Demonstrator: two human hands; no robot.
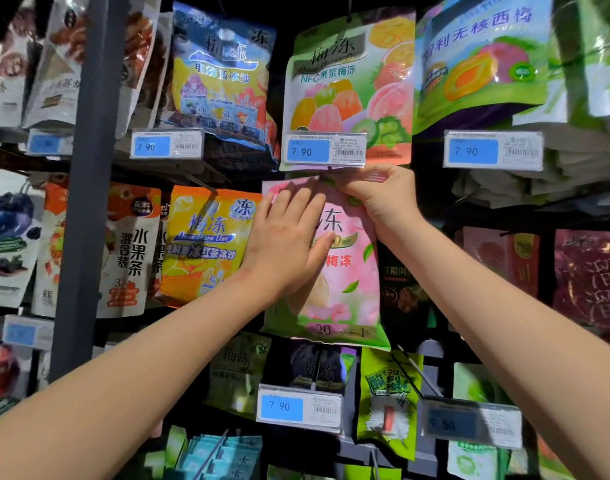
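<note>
Closely flanked pink pouch (345, 289); right hand (379, 199) pinches top edge.

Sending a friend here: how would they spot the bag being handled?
From the grey post, go right past the orange bag. The pink bag sits under a price tag, left hand flat on it, right hand pinching its top. No neighbour is pink.

A glossy pink snack pouch (345, 271) with peach artwork hangs upright, its green-edged bottom slightly crumpled.
</note>
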